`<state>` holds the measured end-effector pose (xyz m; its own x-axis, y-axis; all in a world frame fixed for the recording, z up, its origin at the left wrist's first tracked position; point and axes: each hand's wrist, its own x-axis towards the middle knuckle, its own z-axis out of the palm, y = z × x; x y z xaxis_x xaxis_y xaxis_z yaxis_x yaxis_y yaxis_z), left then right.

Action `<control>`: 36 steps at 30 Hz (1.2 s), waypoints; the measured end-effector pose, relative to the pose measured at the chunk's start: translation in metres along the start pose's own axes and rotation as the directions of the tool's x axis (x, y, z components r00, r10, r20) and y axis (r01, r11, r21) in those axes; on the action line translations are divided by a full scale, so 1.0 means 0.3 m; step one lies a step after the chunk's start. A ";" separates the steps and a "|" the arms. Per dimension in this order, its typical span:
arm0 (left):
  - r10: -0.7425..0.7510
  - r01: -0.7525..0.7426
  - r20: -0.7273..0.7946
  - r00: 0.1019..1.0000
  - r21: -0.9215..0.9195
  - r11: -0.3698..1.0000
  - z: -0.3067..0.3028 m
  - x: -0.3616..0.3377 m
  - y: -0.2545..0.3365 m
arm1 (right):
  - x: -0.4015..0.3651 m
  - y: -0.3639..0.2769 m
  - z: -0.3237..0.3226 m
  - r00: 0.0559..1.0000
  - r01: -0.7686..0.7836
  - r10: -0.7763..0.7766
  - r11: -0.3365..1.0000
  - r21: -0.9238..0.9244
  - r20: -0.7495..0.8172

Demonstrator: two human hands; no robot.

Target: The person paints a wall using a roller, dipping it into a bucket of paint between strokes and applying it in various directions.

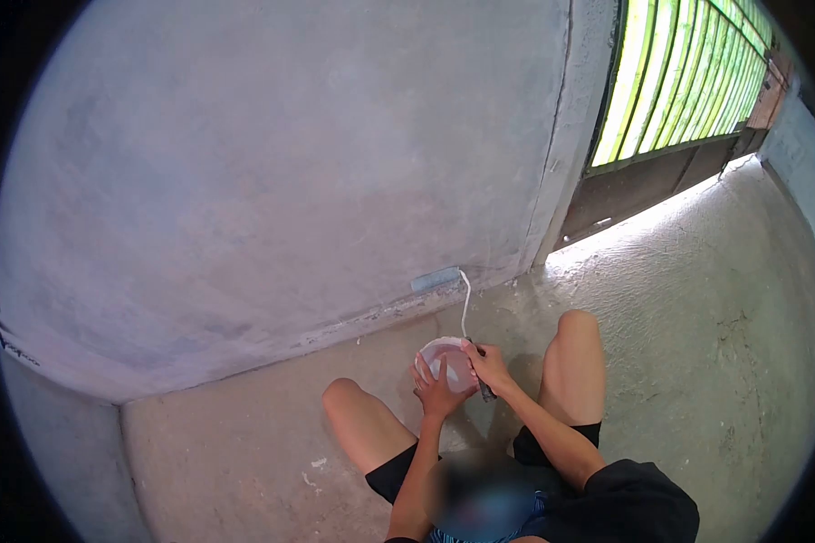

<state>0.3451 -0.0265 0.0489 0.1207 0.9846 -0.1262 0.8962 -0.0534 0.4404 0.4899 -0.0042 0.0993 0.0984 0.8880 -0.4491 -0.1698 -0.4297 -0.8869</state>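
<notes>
My right hand point(489, 367) is wrapped around the dark handle of a paint roller point(436, 279). Its thin white frame rises from the handle to a pale blue-grey sleeve, which lies against the foot of the wall. My left hand point(436, 391) grips a round, pinkish, see-through tub point(460, 360) between my knees, with some fingers at the left rim and others across its opening. Something whitish shows inside the tub. The roller handle passes along the tub's right side, so my two hands are close together.
A grey plastered wall point(290, 163) rises in front, meeting the concrete floor point(688, 362) at a rough edge. To the upper right stands a slatted gate point(679, 81) with light coming under it. My bent knees flank the tub.
</notes>
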 end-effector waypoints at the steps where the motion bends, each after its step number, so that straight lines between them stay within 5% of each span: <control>1: -0.003 0.003 -0.001 1.000 -0.010 1.000 0.001 -0.007 -0.003 | 0.006 0.021 0.000 1.000 -0.012 0.012 1.000 -0.002 0.003; 19: 0.010 -0.011 -0.016 1.000 -0.037 0.999 0.013 -0.014 -0.020 | 0.010 -0.005 0.006 1.000 0.000 0.000 0.999 -0.043 -0.001; 31: 0.070 -0.070 -0.064 0.995 0.006 0.998 0.002 -0.023 -0.022 | -0.140 -0.318 0.046 0.963 0.262 -0.267 0.956 -0.130 -0.024; 33: 0.080 -0.079 -0.062 0.995 0.009 0.997 0.004 -0.020 -0.019 | -0.152 -0.374 0.065 0.908 0.402 -0.416 0.898 -0.181 -0.051; 36: 0.097 -0.096 -0.084 0.992 0.010 0.995 0.002 -0.024 -0.009 | -0.111 -0.310 0.052 0.910 0.393 -0.408 0.904 -0.169 -0.069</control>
<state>0.3420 -0.0336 0.0482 0.1705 0.9853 -0.0078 0.8847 -0.1496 0.4414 0.4872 0.0088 0.1985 0.2264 0.9725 -0.0540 0.0510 -0.0672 -0.9964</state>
